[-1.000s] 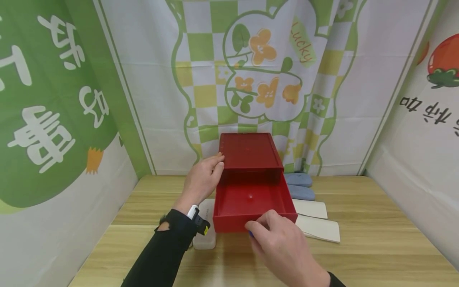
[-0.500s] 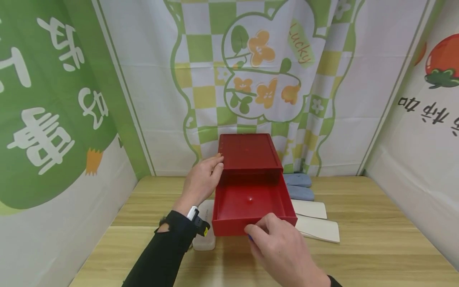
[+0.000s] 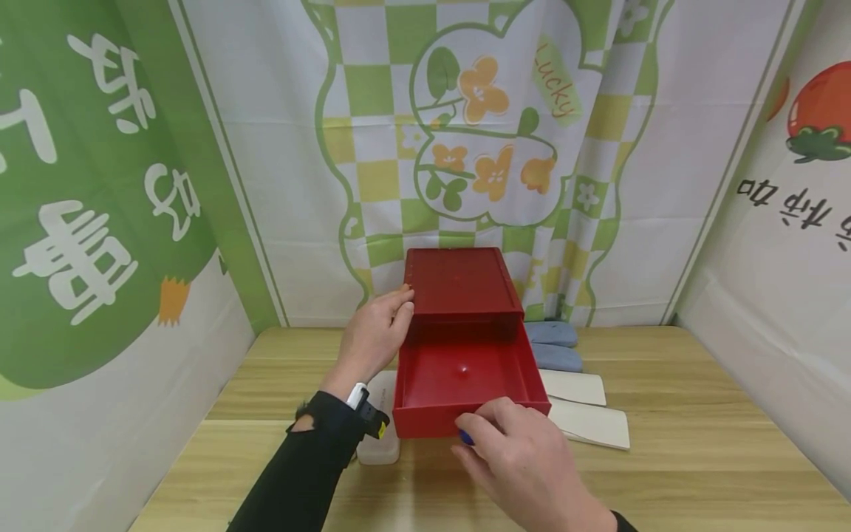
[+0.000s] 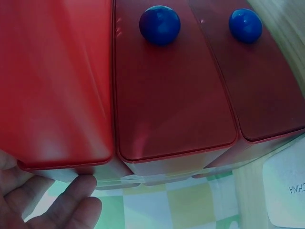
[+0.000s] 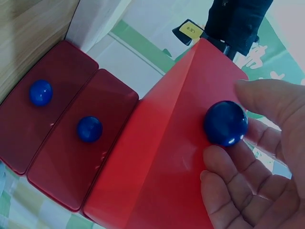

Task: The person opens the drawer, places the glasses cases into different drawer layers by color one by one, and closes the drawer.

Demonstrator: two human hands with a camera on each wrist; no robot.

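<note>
A red cabinet stands in the middle of the table, its top drawer pulled out toward me and the red drawer bottom showing. Two lower drawers with blue round knobs appear pushed in, in both wrist views. My right hand is at the top drawer's blue knob, thumb and fingers loosely spread around it with a gap at the thumb. My left hand rests along the cabinet's left side near its top, fingers fairly straight.
A white rounded case lies left of the cabinet, partly under my left wrist. To the right lie blue-grey flat rounded pieces and cream folded sheets. A printed curtain hangs close behind the cabinet.
The drawer has slid slightly farther toward me. My right thumb has since dropped away from the fingers, so the blue knob shows more. The left hand stays in place.
</note>
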